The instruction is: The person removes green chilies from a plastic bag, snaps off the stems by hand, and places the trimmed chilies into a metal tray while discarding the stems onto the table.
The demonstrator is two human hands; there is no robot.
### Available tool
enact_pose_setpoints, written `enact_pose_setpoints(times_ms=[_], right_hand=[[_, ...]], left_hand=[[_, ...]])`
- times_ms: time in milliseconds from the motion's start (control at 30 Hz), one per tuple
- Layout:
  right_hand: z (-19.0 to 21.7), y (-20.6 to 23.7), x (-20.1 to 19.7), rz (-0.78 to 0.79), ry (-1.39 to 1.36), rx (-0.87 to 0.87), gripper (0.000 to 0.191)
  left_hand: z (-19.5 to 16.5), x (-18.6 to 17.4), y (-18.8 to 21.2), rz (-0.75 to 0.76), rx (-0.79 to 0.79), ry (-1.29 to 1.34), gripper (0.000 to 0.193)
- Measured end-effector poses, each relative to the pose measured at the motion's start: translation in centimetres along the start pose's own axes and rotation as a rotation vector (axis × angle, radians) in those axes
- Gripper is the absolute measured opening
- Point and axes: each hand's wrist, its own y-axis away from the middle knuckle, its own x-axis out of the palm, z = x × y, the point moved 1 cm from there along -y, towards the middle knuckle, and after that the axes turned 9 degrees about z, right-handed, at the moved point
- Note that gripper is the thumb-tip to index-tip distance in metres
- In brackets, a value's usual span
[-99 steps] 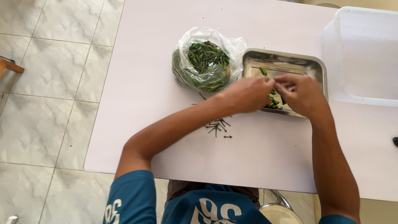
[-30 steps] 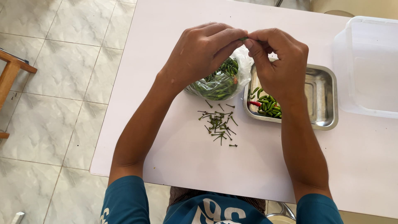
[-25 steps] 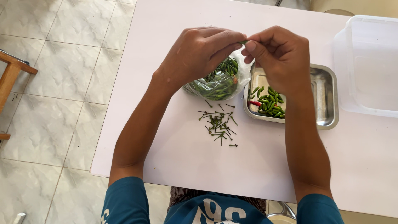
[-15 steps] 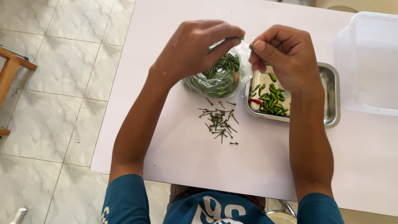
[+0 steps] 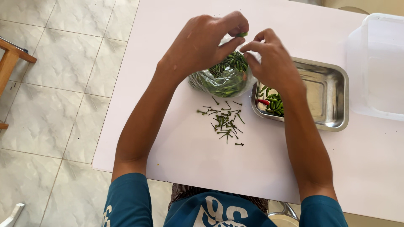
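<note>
At the far left edge, a corner of a brown wooden stool (image 5: 12,54) is seen on the pale tiled floor (image 5: 54,84), well apart from the white rectangular table (image 5: 168,147) that fills most of the view. Over the table's far half, the left hand (image 5: 200,44) is held above a clear, crumpled plastic bag of small green chillies (image 5: 223,77); its fingers are curled, and a small green chilli (image 5: 242,34) is pinched between thumb and forefinger. The bag is set on the table with its open mouth turned up, and no label can be made out on it. Just below the bag, a loose scatter of thin green chilli stems (image 5: 223,122) is spread on the bare tabletop. Close beside the left hand, the right hand (image 5: 271,63) is held with its fingers drawn together at the tips, which almost touch the pinched chilli; whether the chilli is actually gripped by it cannot be told. Under that wrist, a shallow rectangular steel tray (image 5: 332,101) is placed just beside the bag, and a small heap of green chillies with one red one (image 5: 273,103) is gathered at its left end. At the far right, a clear plastic storage box (image 5: 378,67) is set near the tray. Teal sleeves with white printing are seen along the bottom edge.
</note>
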Motion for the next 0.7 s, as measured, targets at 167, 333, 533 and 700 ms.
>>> enact_pose_setpoints(times_ms=[167,333,533,700], right_hand=[[-1.7,-0.7,2.6,-0.008,0.161,0.016,0.027],[-2.3,-0.6,3.9,0.037,0.137,0.063,0.022],[-2.4,-1.0,2.3,-0.130,-0.120,-0.185,0.021],[-1.6,-0.8,1.0,-0.159,-0.763,-0.173,0.015]], left_hand=[[-0.2,0.2,0.1,0.027,-0.010,-0.023,0.014],[-0.3,0.4,0.0,0.027,-0.016,-0.017,0.015],[-0.2,0.3,-0.3,0.063,-0.106,-0.035,0.017],[-0.3,0.3,-0.5,-0.065,-0.145,0.137,0.013]])
